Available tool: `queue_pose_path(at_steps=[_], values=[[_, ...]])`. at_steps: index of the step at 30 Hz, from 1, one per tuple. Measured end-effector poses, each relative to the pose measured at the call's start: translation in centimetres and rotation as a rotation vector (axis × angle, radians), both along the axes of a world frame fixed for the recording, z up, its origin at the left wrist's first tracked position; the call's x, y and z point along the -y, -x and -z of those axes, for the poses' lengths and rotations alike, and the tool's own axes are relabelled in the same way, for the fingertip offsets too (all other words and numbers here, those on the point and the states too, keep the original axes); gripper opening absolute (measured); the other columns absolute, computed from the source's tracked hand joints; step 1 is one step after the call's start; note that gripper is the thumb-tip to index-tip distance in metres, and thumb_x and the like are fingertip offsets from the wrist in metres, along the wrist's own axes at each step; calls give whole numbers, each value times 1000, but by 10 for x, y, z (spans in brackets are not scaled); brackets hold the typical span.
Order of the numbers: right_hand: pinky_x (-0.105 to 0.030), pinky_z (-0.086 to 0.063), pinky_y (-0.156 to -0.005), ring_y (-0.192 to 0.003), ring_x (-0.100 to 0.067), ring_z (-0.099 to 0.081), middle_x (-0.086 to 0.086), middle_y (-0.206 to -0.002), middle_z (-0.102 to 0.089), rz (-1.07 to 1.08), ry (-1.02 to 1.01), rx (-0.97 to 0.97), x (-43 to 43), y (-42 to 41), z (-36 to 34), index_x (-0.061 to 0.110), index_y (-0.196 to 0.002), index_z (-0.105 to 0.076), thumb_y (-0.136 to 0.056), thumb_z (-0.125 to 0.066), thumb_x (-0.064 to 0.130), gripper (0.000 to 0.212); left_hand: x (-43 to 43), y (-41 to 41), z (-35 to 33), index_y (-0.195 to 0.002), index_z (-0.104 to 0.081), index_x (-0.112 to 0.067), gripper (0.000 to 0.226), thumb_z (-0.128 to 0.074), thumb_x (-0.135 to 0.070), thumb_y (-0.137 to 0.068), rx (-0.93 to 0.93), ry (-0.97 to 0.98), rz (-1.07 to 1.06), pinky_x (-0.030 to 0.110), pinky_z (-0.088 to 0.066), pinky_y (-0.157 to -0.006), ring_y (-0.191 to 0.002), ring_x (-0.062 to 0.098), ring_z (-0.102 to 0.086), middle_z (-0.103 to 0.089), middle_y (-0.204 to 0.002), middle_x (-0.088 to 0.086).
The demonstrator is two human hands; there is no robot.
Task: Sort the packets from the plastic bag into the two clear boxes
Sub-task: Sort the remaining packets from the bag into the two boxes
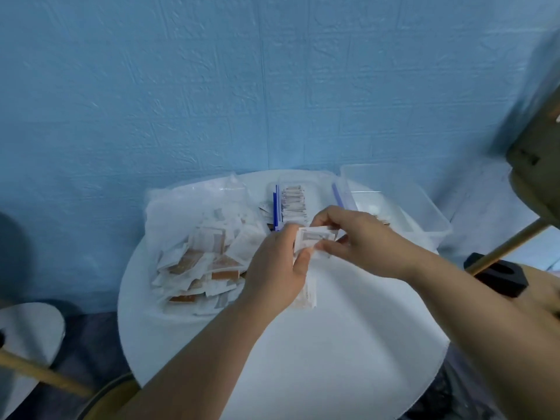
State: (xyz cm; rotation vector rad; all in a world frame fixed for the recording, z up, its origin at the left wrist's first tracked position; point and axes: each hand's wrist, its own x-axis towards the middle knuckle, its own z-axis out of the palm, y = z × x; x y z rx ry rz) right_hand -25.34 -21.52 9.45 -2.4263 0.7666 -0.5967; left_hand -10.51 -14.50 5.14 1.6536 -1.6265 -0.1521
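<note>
Above the table [333,344], the left hand [274,268] grips a packet stack [309,286]; the right hand [357,241] pinches one packet [315,237].

A pale blue wall with an embossed brick pattern [181,86] fills the far side, evenly lit. A round white table [333,359] stands against it. Left of it, a smaller round white surface [27,328] sits over a light wooden leg [39,372] and dark grey floor [91,338]. On the right, a blurred dark olive piece of furniture [533,165] stands above a slanted wooden rod [509,247].
</note>
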Motion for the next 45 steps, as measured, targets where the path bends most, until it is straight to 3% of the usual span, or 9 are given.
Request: queue_pose_path(at_steps=[4,7,13,17,20,27,31,37,45], values=[[-3,-39,-67,-73,15,-51,23,-81,-53,23,34,-34,31,-8,-12,18,-102,-59,-87,-61,9,18,37,-3,-6,-112,-52,-15,24,-54,-27,-91,-33,15,-21,33,-47,-75,-90,21,-57,-61,-99,5],[-7,-39,-68,-73,3,-52,17,-81,-53,67,19,-84,58,-11,-12,17,-103,-58,-88,-61,9,17,58,-5,1,-113,-55,-14,28,-60,-27,-88,-60,38,-53,30,-43,-82,-100,22,-53,-59,-106,5],[-16,-38,-68,-79,-14,-51,5,-88,-57,232,-44,-164,105,-6,3,21,-94,-55,-84,-62,9,17,74,-15,35,-124,-50,-11,65,-77,-37,-71,-75,-7,-145,27,-32,-100,-119,23,-41,-44,-128,7],[-7,-34,-62,-78,-14,-48,8,-83,-54,180,-33,-286,109,-10,16,21,-93,-55,-82,-62,12,15,79,-16,46,-119,-51,-6,59,-77,-29,-72,-119,40,-152,21,-34,-97,-119,21,-43,-43,-125,9],[-15,-33,-60,-78,-14,-49,5,-83,-57,155,7,-364,113,-14,13,22,-88,-54,-82,-63,17,12,80,-14,51,-116,-51,-3,61,-80,-28,-69,-142,77,-191,12,-30,-92,-116,18,-43,-40,-125,10],[-23,-37,-64,-77,-14,-51,4,-82,-60,63,61,-588,123,-29,13,17,-89,-61,-80,-60,14,10,79,-12,52,-121,-47,-4,65,-78,-31,-70,-154,61,-211,16,-34,-91,-116,17,-42,-41,-125,9],[-16,-37,-60,-72,-11,-51,6,-77,-59,33,54,-614,124,-31,13,17,-92,-63,-80,-63,16,12,78,-13,51,-124,-45,-5,69,-77,-32,-70,-164,48,-213,15,-33,-90,-116,14,-41,-40,-126,6],[-25,-48,-78,-80,-10,-62,9,-84,-68,1,1,-612,127,-28,14,20,-90,-70,-81,-65,19,11,79,-13,52,-124,-45,-7,69,-77,-35,-69,-157,48,-222,17,-35,-89,-115,13,-42,-40,-126,5],[-18,-43,-85,-89,-1,-61,16,-93,-70,-6,-137,-606,128,-24,3,33,-88,-70,-83,-64,31,8,79,-13,52,-126,-44,-8,71,-76,-37,-70,-140,45,-232,17,-37,-88,-114,14,-42,-40,-127,5]])
